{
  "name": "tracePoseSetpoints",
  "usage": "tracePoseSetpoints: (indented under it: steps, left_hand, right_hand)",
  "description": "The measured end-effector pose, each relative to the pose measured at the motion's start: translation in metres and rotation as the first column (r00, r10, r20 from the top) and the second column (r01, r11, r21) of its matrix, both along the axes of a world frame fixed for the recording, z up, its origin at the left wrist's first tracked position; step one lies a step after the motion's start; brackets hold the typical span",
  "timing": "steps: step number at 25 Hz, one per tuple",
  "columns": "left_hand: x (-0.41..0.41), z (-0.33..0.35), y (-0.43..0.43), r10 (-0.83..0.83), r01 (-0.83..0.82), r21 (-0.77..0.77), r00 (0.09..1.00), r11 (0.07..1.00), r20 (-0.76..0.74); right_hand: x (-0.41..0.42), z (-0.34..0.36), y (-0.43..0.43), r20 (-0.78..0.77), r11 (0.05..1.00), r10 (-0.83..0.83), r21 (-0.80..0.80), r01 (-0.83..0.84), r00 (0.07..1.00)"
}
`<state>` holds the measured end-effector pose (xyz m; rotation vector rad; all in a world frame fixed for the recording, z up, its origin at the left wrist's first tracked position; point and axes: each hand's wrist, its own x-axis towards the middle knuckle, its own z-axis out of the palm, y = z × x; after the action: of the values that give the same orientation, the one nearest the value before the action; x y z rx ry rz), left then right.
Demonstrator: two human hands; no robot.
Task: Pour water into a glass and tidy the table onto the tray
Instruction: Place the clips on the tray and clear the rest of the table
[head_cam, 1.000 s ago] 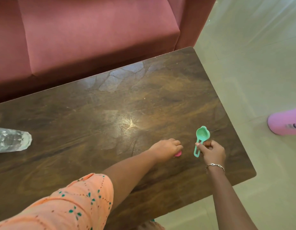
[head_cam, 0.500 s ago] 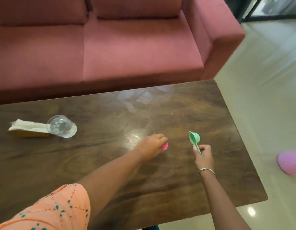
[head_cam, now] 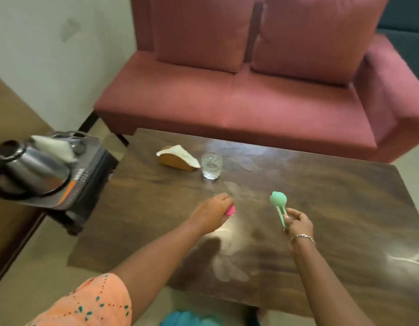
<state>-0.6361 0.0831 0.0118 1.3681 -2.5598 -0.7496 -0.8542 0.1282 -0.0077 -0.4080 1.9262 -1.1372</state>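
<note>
My right hand [head_cam: 297, 221] grips the handle of a green plastic spoon [head_cam: 278, 200], held bowl-up above the dark wooden table [head_cam: 333, 208]. My left hand [head_cam: 212, 211] is closed on a small pink object [head_cam: 230, 210], mostly hidden under the fingers, just above the tabletop. A clear glass [head_cam: 211, 165] stands upright at the far side of the table. Beside it on the left is a wooden napkin holder [head_cam: 176, 159] with a white napkin. A grey tray [head_cam: 86, 175] to the left of the table carries a steel kettle [head_cam: 32, 170].
A red sofa [head_cam: 250, 102] runs along the far edge of the table. The tray rests on a low dark stand and also holds a white cloth [head_cam: 54, 144]. A wooden surface [head_cam: 8, 142] lies at the far left. Pale floor surrounds the table.
The view swung left and pulled back, bringing the tray and kettle into sight. Both hands have lifted slightly, with the green spoon and the pink object still in them.
</note>
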Motion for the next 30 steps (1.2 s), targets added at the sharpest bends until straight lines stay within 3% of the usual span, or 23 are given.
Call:
tracePoseSetpoints:
  steps: [7,13,18,23,30]
  left_hand:
    - [0.187,0.049,0.042,0.247,-0.243,-0.069,0.968,0.968,0.051]
    - [0.291,0.061,0.056,0.426,-0.427,-0.075,0.904,0.901,-0.021]
    - [0.370,0.048,0.051,0.555,-0.555,-0.047,0.832,0.831,0.006]
    - [0.436,0.033,0.012,0.587,-0.585,-0.054,0.804,0.809,0.090]
    - [0.500,0.020,-0.063,0.471,-0.465,-0.078,0.859,0.882,0.199]
  right_hand:
    - [0.173,0.041,0.006,0.275,0.998,0.056,0.013,-0.062,0.960]
    - [0.286,0.059,-0.013,0.321,0.975,0.205,0.018,-0.222,0.925]
    - [0.373,0.047,-0.042,0.361,0.942,0.308,0.013,-0.335,0.880]
    - [0.438,0.024,-0.087,0.346,0.941,0.298,0.052,-0.336,0.890]
    - [0.498,0.008,-0.152,0.277,0.941,0.248,0.157,-0.299,0.928]
